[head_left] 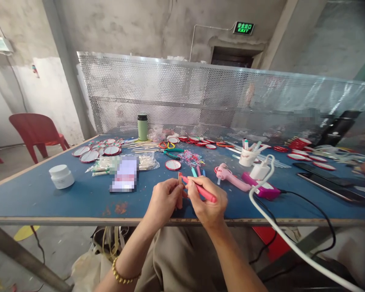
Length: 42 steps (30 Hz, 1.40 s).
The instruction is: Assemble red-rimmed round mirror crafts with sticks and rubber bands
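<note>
Both hands are up over the near edge of the blue-topped work table (48, 194), close together, almost touching. The right hand (207, 202) has its fingers curled tight around a slim red pen-like tool (199, 189), pinched between thumb and forefinger; its long axis runs on a slant, the tip pointing up and to the left toward the other hand, the tail end sticking out low and right past the knuckles. The left hand (164, 198) is closed too, fingertips pinching a small flat wooden stick (180, 180) that stands roughly upright, its top end poking above the fingers right where the red tip meets it. A gold bead bracelet (121, 275) sits on the left wrist. Farther out on the table, just beyond the hands, lies a round red-rimmed white disc (173, 164), with a tangle of coloured rubber bands (192, 157) beside it to the right. More red-rimmed discs (94, 152) are piled far left, a white lidded plastic jar (61, 176) sits near left, and a green cylindrical flask (142, 127) stands upright at the far side. To the right, a pink handheld fan (231, 177) lies flat, and a thick white charging cable (280, 231) sweeps off the near right edge.
</note>
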Tool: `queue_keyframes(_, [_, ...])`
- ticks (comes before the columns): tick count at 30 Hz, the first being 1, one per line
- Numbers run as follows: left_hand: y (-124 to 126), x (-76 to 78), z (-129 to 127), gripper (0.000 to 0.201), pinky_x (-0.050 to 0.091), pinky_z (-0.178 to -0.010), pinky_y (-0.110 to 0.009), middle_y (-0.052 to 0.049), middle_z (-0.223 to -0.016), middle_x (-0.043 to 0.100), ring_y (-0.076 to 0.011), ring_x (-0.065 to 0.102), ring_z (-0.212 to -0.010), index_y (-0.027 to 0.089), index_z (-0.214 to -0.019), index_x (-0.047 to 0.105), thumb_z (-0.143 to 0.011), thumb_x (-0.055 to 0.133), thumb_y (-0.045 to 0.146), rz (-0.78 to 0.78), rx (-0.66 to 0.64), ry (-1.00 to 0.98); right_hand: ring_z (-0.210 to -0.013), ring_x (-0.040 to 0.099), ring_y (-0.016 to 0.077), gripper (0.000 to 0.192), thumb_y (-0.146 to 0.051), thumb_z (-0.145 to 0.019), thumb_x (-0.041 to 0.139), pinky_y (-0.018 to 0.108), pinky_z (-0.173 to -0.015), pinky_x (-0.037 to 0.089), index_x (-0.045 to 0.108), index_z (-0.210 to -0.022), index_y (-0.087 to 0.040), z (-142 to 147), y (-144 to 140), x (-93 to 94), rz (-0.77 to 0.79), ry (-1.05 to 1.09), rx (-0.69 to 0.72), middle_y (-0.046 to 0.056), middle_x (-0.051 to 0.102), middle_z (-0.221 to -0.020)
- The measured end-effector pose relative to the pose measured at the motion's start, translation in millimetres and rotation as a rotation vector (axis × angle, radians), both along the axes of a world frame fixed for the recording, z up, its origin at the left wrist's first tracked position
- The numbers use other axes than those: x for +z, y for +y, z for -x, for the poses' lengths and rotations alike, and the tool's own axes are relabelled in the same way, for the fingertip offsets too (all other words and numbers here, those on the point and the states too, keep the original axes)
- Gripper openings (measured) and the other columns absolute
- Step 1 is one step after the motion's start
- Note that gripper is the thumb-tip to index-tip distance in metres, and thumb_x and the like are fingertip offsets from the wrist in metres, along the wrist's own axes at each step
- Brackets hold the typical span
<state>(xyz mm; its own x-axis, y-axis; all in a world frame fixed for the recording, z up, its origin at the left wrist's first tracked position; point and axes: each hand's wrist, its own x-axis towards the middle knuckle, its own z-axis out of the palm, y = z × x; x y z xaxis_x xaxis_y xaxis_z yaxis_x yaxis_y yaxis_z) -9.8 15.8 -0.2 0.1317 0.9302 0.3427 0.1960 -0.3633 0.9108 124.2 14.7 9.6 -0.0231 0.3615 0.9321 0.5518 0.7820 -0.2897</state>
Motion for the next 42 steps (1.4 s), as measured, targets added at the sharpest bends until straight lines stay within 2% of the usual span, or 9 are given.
queue_keyframes(11, [0.3, 0.8, -0.3, 0.033, 0.042, -0.054, -0.021, 0.002, -0.048, 0.057, -0.0110, 0.052, -0.047, 0.019, -0.065, 0.056, -0.092, 0.049, 0.036, 0.002, 0.000, -0.007, -0.063, 0.068, 0.0125, 0.011, -0.016, -0.090, 0.057, 0.024, -0.063, 0.056, 0.067, -0.086, -0.020, 0.1, -0.1, 0.0, 0.008, 0.021, -0.005, 0.001, 0.072, -0.074])
queue_keyframes(18, [0.7, 0.6, 0.0, 0.032, 0.042, -0.055, -0.020, 0.002, -0.050, 0.059, -0.0112, 0.054, -0.049, 0.019, -0.065, 0.056, -0.092, 0.048, 0.034, -0.001, -0.005, 0.000, -0.061, 0.069, 0.0128, 0.011, -0.019, -0.090, 0.058, 0.022, -0.058, 0.058, 0.068, -0.087, -0.020, -0.7, -0.9, -2.9, 0.053, 0.060, -0.002, 0.000, 0.073, -0.075])
queue_keyframes(27, [0.3, 1.9, 0.4, 0.031, 0.043, -0.056, -0.021, 0.001, -0.051, 0.060, -0.0116, 0.055, -0.050, 0.019, -0.066, 0.056, -0.092, 0.048, 0.033, -0.002, -0.004, 0.004, -0.061, 0.069, 0.0134, 0.010, -0.017, -0.090, 0.058, 0.024, -0.063, 0.058, 0.067, -0.086, -0.021, -0.3, 0.0, -0.6, 0.025, 0.034, -0.006, 0.000, 0.072, -0.074])
queue_keyframes(37, [-0.2, 3.0, 0.0, 0.030, 0.042, -0.057, -0.021, 0.002, -0.051, 0.060, -0.0111, 0.053, -0.049, 0.018, -0.066, 0.058, -0.092, 0.048, 0.031, 0.010, -0.006, -0.002, -0.060, 0.068, 0.0127, 0.010, -0.017, -0.090, 0.058, 0.022, -0.059, 0.056, 0.067, -0.087, -0.020, -0.5, -0.9, -2.4, 0.038, 0.048, -0.001, 0.000, 0.072, -0.074])
queue_keyframes(42, [-1.0, 3.7, 0.0, 0.028, 0.042, -0.056, -0.021, 0.003, -0.049, 0.058, -0.0108, 0.052, -0.048, 0.018, -0.069, 0.060, -0.092, 0.048, 0.030, 0.014, 0.003, -0.002, -0.060, 0.066, 0.0117, 0.011, -0.013, -0.089, 0.058, 0.023, -0.061, 0.054, 0.067, -0.086, -0.019, 0.0, -1.3, -0.6, -0.016, -0.013, 0.007, 0.001, 0.070, -0.072])
